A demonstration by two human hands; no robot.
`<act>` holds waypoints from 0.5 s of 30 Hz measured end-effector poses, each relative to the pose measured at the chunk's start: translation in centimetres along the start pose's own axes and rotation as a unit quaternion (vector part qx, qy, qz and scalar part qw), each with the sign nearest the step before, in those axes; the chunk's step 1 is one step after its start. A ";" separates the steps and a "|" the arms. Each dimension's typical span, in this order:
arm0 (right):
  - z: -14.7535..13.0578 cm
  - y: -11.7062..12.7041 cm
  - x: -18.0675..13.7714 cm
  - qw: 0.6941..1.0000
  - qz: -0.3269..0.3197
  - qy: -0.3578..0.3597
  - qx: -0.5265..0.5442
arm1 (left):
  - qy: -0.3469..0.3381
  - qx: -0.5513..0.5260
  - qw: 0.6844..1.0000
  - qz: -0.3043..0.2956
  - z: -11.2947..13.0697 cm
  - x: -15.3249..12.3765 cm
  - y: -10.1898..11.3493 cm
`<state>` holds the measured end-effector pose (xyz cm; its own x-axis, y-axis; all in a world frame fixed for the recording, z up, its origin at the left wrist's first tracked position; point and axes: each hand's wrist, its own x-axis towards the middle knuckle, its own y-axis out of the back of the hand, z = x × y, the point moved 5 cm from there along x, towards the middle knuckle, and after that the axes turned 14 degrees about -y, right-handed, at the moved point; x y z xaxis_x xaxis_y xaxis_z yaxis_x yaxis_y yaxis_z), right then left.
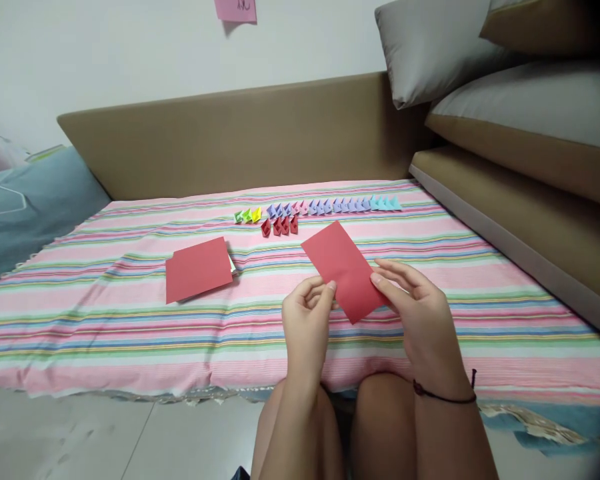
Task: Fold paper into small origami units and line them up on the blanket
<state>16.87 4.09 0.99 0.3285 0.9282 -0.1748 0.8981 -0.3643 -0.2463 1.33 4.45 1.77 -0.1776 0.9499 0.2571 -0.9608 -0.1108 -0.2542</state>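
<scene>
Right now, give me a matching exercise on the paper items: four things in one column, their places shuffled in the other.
1 red rectangular sheet
2 red square sheet
3 small red folded pieces
4 pink note

A on the wall
B flat on the striped cover, at left
C pinched by left hand and right hand
D just nearer than the long row of folded pieces

Pairs: 1-C, 2-B, 3-D, 4-A.

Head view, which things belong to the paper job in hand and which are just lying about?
In hand: red paper sheet in left hand and right hand; red paper stack; folded paper pieces.
Lying about: grey pillow; blue cushion; pink note.
</scene>
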 end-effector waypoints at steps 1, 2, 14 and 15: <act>-0.1 0.0 0.0 1.000 -0.001 0.014 -0.019 | -0.001 0.013 1.000 -0.007 0.0 0.1 0.1; -0.1 -0.1 0.0 0.999 -0.003 0.021 -0.036 | -0.005 0.024 1.000 -0.014 0.0 0.1 0.1; 0.0 -1.2 0.0 0.989 -0.085 0.007 -0.124 | -0.026 0.015 0.999 -0.023 0.4 0.1 0.1; 0.1 -1.5 -0.1 0.986 -0.107 0.007 -0.125 | -0.024 0.014 0.999 -0.024 0.4 0.1 0.1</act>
<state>15.46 4.57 1.26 0.1262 0.9834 -0.1301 0.9907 -0.1316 -0.0336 1.09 4.43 2.13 -0.1416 0.9390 0.3134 -0.9738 -0.0752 -0.2147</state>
